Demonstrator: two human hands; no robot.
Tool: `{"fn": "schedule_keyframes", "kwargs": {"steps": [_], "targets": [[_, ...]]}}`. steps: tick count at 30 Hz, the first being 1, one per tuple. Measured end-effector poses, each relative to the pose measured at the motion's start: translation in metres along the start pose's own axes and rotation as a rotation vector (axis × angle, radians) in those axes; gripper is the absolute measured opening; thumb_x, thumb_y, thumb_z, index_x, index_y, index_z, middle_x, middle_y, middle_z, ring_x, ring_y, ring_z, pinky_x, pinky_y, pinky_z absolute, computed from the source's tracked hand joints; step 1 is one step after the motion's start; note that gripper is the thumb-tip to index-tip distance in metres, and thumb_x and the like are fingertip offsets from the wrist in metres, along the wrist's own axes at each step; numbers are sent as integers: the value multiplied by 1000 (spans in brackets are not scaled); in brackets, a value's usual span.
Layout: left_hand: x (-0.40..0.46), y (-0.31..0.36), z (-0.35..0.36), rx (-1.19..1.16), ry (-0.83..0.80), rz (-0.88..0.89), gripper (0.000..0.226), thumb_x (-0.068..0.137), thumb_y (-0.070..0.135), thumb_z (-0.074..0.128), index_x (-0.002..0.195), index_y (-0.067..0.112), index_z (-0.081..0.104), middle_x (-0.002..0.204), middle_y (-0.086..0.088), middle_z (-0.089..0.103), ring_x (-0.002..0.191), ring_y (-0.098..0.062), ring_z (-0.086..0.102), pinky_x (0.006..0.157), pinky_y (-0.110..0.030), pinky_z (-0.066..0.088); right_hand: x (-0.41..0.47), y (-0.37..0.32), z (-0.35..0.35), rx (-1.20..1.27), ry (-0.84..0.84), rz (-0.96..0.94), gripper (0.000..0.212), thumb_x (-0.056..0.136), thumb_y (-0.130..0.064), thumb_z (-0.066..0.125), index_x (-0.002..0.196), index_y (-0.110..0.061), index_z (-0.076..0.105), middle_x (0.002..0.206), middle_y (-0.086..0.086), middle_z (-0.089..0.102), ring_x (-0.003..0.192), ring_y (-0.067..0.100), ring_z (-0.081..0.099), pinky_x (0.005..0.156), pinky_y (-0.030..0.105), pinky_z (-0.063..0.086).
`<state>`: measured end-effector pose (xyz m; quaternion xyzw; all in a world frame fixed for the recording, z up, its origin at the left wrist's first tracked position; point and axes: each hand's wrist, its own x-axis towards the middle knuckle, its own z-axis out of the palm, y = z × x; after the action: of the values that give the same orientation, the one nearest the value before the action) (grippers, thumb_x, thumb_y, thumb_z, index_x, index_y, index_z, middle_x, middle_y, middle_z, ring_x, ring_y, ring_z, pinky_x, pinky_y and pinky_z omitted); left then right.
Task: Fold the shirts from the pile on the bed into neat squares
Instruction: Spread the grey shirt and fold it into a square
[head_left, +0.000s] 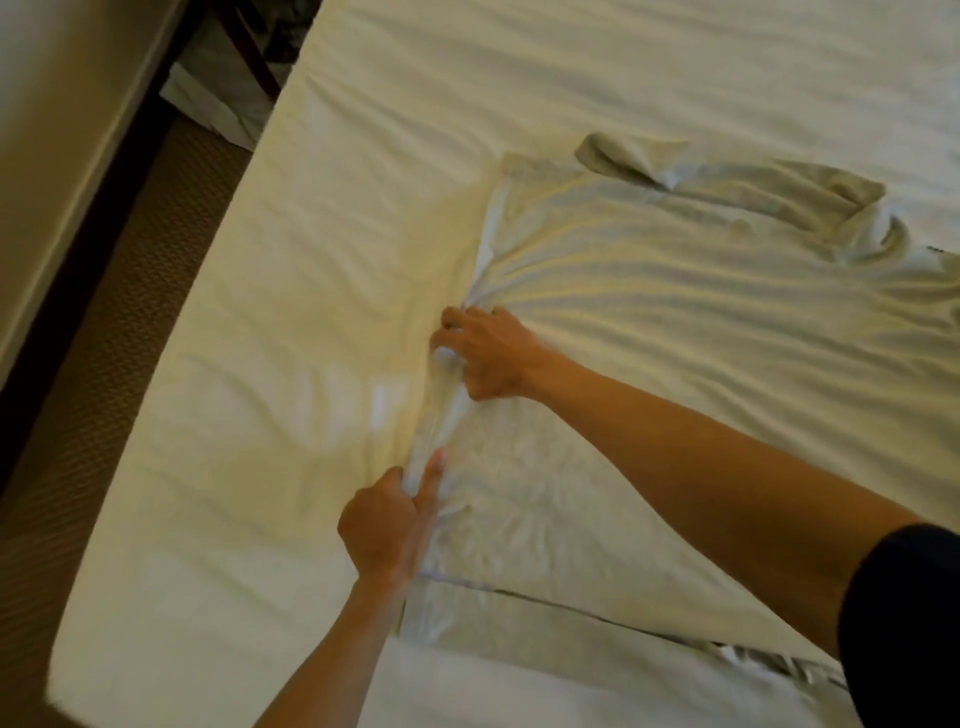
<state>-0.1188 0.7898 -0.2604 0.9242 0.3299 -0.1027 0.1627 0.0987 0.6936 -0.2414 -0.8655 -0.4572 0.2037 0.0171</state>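
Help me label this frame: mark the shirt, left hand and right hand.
shirt (649, 270): head view, wrinkled body.
left hand (384, 525): head view, back of hand.
right hand (488, 353): head view, back of hand.

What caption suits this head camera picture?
Both hands, left and right, grip a pale shirt's side edge on a white bed.

wall (57, 156): pale, far left
carpet (104, 322): brown, textured, between wall and bed
dark furniture (249, 47): top left, partly hidden, blurred
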Motion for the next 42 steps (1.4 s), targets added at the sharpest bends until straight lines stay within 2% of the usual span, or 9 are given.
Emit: {"fn": "schedule_keyframes", "kwargs": {"steps": [5, 9, 12, 15, 17, 21, 24, 35, 42], "targets": [[-9, -17, -7, 26, -4, 38, 65, 93, 69, 34, 77, 15, 67, 69, -13, 68, 71, -37, 66, 58, -33, 40, 14, -34, 4, -13, -53, -86, 23, 98, -16, 51, 119, -16, 61, 125, 5, 52, 115, 26, 54, 77, 34, 45], [-6, -29, -14, 11, 17, 45, 59, 90, 70, 33, 74, 17, 54, 69, -11, 64, 70, -37, 65, 57, -35, 42, -30, -58, 39, 357, 258, 52, 53, 91, -6, 60, 142, -14, 47, 154, 13, 33, 122, 36, 50, 95, 46, 47], [-14, -26, -13, -57, 96, -14, 44, 96, 58, 47, 87, 16, 55, 86, -11, 64, 81, -37, 62, 66, -42, 46, -112, -71, 63, 448, 457, 117, 59, 81, 0, 63, 138, -12, 51, 151, 17, 40, 128, 36, 47, 105, 44, 41], [-44, 0, 0, 35, 309, 243, 37, 92, 43, 58, 111, 12, 59, 108, -12, 58, 97, -36, 54, 79, -48, 40, -212, -63, 94, 455, 589, 314, 57, 75, -2, 63, 130, -14, 54, 142, 11, 47, 128, 30, 47, 105, 39, 40], [-74, 35, 16, -29, 320, 544, 30, 88, 39, 62, 105, 14, 63, 105, -7, 60, 97, -33, 55, 80, -46, 41, -279, -54, 117, 443, 646, 489, 61, 63, -2, 62, 122, -15, 57, 136, 9, 50, 122, 29, 50, 100, 41, 43], [-135, 112, 52, -124, 8, 1012, 13, 86, 37, 62, 88, 24, 63, 89, 5, 61, 86, -23, 57, 70, -38, 44, -389, -49, 153, 399, 648, 818, 62, 43, -8, 61, 103, -20, 53, 116, 7, 50, 100, 32, 51, 81, 40, 39], [-166, 149, 80, -61, -216, 1169, 18, 77, 39, 65, 90, 27, 64, 89, 8, 60, 86, -20, 60, 65, -33, 47, -444, -56, 174, 416, 590, 947, 59, 39, -12, 61, 97, -19, 51, 112, 8, 49, 96, 33, 48, 81, 39, 36], [-181, 175, 97, 39, -296, 1116, 26, 84, 39, 48, 89, 29, 71, 89, 14, 65, 79, -13, 64, 55, -27, 53, -502, -50, 216, 450, 543, 1023, 47, 86, -22, 48, 132, -22, 60, 127, -3, 57, 108, 18, 55, 72, 33, 45], [-180, 188, 88, 213, -366, 1127, 27, 73, 35, 50, 83, 26, 73, 84, 10, 68, 78, -19, 68, 54, -29, 53, -515, -29, 204, 612, 713, 899, 14, 85, -23, 63, 96, -17, 69, 98, -3, 58, 89, 13, 58, 64, 23, 49]]}}
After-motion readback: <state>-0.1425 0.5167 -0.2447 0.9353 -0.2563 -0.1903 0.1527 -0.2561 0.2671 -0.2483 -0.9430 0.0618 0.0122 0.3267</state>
